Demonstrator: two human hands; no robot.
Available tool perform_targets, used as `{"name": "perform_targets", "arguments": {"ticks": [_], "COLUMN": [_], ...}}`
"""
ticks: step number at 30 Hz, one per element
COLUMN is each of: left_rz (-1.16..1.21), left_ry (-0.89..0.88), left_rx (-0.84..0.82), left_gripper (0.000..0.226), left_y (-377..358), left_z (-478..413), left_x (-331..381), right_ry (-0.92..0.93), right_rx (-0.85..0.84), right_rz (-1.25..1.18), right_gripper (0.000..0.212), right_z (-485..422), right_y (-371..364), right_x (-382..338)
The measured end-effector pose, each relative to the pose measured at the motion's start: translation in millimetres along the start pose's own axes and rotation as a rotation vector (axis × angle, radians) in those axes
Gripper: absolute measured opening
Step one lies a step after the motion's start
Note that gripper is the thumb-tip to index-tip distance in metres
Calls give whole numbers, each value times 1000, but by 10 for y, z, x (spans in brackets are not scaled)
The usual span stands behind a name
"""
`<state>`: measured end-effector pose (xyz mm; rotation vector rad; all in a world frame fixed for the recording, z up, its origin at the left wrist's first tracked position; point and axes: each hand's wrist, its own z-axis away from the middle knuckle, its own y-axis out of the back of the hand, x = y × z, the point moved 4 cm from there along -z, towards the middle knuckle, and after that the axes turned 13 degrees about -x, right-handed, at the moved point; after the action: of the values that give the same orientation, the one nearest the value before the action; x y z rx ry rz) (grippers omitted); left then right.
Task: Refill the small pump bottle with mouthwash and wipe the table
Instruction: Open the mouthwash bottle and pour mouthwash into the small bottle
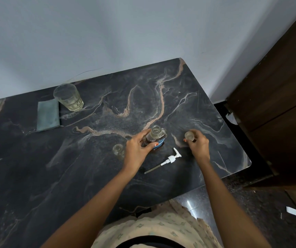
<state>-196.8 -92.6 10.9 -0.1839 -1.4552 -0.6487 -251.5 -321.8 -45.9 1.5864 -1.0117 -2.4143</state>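
Head view: left hand (138, 149) grips mouthwash bottle (155, 135); right hand (198, 145) pinches clear cap (189, 135).

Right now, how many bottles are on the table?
2: the open mouthwash bottle gripped by the left hand mid-table, and a small clear bottle just left of that hand. None seems hidden.

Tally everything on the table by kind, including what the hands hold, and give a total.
Bottles: 2 (mouthwash bottle, small clear bottle)
Drinking glass: 1
Pump: 1
Cap: 1
Green cloth: 1
Total: 6
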Motion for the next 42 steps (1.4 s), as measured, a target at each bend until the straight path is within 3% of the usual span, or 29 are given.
{"name": "perform_targets", "arguments": {"ticks": [10, 15, 19, 22, 24, 32, 42], "left_rz": [21, -15, -31, -49, -67, -94, -84], "left_ry": [4, 8, 3, 1, -5, -9, -7], "left_rx": [8, -1, 2, 6, 1, -118, 32], "left_gripper": [56, 54, 54, 51, 49, 66, 73], "left_y": [-11, -2, -6, -5, -5, 119, 800], "left_z": [3, -2, 3, 6, 10, 28, 396], "left_x": [-19, -11, -14, -13, -5, 125, -138], "right_ry": [-20, 113, 289, 316, 326, 272, 201], "right_rx": [8, 70, -183, -454, -535, -551, -580], "right_rz": [-55, 35, -35, -129, -167, -349, -351], "right_gripper": [44, 60, 66, 79, 81, 59, 58], "right_z": [22, 101, 143, 189, 202, 214, 182], "right_y": [9, 27, -110, -310, -431, -652, -681], "right_x": [69, -115, -485, -680, -744, -796, -752]}}
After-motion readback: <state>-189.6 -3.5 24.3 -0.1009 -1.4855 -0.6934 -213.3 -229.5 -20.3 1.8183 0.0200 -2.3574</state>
